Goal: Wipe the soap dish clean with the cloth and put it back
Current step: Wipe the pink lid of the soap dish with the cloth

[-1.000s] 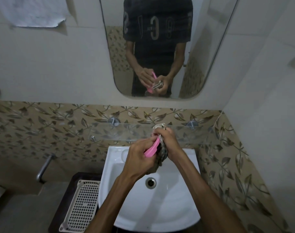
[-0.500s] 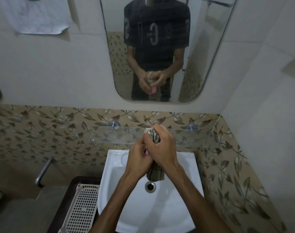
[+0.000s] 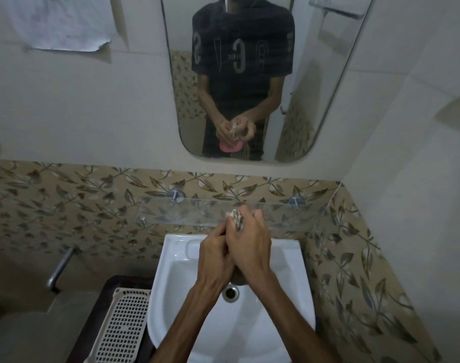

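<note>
Both my hands are pressed together above the white sink point(image 3: 281, 318), just in front of the glass shelf point(image 3: 181, 209). My left hand point(image 3: 213, 255) grips the pink soap dish, which is hidden behind my hands in the direct view. The mirror shows the soap dish's reflection point(image 3: 230, 147) below my fingers. My right hand point(image 3: 251, 247) grips a patterned cloth point(image 3: 236, 218) against the dish. A bunch of the cloth sticks up between my fingers and a dark end hangs down under my hands.
A white perforated basket point(image 3: 121, 326) sits on a dark surface left of the sink. A metal pipe point(image 3: 60, 265) juts from the leaf-patterned wall tiles at the left. The mirror point(image 3: 315, 74) hangs above the shelf. A wall corner stands close on the right.
The pink dish, seen edge-on between my hands a second ago, is now covered by them. My right hand with the cloth has moved over it, and both hands sit slightly higher.
</note>
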